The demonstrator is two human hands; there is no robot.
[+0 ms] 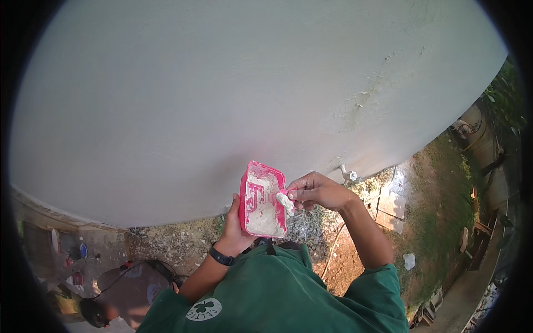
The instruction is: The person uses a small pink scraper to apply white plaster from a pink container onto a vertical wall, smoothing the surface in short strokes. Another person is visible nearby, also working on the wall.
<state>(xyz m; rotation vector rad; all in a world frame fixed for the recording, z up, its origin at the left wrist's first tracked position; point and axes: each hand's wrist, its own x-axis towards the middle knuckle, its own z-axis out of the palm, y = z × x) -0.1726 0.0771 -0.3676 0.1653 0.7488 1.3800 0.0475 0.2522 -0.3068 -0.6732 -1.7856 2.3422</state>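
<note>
Two hands are busy close against a tall pale wall [166, 111], and both of them are full. The left hand [236, 227], with a dark band [221, 255] on its wrist, grips a pink tray [244, 186] from its left side, thumb up along the edge. That tray sits just in front of the green shirt [261, 294], between the person and the wall, tipped so that I can see into it; whitish paste [265, 221] is smeared over its floor and sides. The right hand [316, 191] pinches a small pink tool [285, 192] at the tray's right edge, with a thick white lump [285, 202] on it.

I'd judge the step to be loading or gathering paste on the tool over the tray. The next move seems to call for a firm pinch and a steady tray, so the lump doesn't drop off.

Some of it I can't make out. The tool's full shape is lost under the paste and fingers, and whether it touches the rim is unclear. The left fingers are hidden beneath the tray. Farther right on the wall, a rough patch [360, 102] could be flaking or filled. At the near left, another person [133, 291] is partly cut off, their hands hard to find.
</note>
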